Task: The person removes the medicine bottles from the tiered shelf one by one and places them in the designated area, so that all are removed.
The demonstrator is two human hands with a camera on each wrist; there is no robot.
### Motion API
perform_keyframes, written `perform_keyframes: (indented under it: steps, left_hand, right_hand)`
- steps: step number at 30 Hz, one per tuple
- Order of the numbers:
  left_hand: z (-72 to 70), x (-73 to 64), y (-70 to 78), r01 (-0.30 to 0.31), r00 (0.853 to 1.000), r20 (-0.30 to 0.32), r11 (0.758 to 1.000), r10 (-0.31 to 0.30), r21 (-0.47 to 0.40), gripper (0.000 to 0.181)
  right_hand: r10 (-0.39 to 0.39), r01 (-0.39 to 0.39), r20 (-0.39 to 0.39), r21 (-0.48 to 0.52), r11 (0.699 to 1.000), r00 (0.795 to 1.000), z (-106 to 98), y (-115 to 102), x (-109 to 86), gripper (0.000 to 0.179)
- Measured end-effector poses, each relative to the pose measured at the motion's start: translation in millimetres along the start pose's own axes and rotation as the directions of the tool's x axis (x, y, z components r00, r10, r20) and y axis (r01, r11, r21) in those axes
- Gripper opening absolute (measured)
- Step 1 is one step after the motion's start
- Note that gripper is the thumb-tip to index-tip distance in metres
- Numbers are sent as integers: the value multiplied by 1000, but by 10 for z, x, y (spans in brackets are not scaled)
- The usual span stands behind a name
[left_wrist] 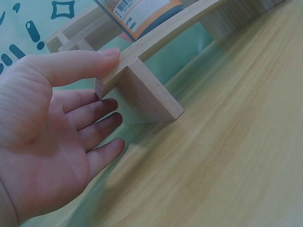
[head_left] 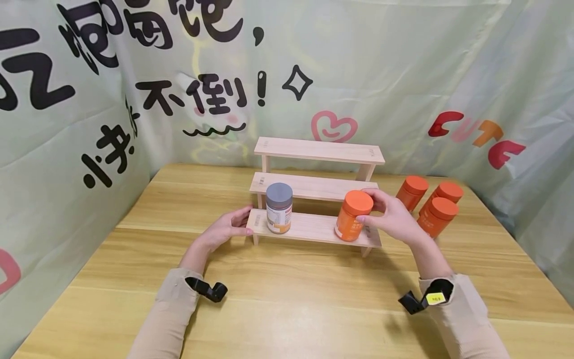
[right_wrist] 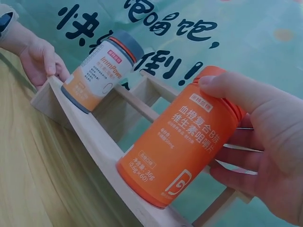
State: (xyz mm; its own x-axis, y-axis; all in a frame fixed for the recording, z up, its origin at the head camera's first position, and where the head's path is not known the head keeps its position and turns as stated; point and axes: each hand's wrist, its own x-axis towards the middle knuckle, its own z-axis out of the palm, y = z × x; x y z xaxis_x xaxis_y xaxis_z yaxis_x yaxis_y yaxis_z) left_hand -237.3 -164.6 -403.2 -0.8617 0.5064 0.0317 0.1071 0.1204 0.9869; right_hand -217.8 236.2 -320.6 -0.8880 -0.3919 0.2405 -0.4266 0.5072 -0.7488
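Note:
A small three-step wooden display stand (head_left: pixel 309 227) stands on the table. My left hand (head_left: pixel 227 228) holds the left end of its lowest step; in the left wrist view the thumb (left_wrist: pixel 90 66) lies on the board's end, the other fingers beside and below it. Near that end, a grey-capped supplement bottle (head_left: pixel 279 208) sits upright on the lowest step. Toward the right end my right hand (head_left: pixel 394 215) grips an orange supplement bottle (head_left: pixel 353 217) near its cap, thumb in front and fingers behind. The bottle's base (right_wrist: pixel 144 194) is right at the lowest step's surface.
Several orange bottles (head_left: pixel 438 217) stand grouped on the table right of the stand, behind my right forearm. The two upper steps (head_left: pixel 318 151) rise behind the held bottle. A printed cloth backdrop (head_left: pixel 394 75) hangs along the table's back and sides.

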Motion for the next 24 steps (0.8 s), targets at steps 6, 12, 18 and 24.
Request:
perform_keyframes:
  steps: [6,12,18,24]
  left_hand:
    - [1,-2,4,6,1000,0,1000,-6,-6,81]
    - [3,-7,13,2,1000,4,1000,-1,-9,80]
    - [-6,-1,3,9,1000,3,1000,-9,-8,80]
    - [-8,-3,-8,0,1000,8,1000,0,2,82]
  right_hand:
    - [-38,37,-57,-21,999,998,-12,13,-30,51]
    - [-38,36,-94,-18,999,995,-79,1,-77,51]
    - [-66,66,-115,-2,998,991,-186,19,-145,50]
    - [-54,49,-158,-34,998,986,-294,84,-241,51]
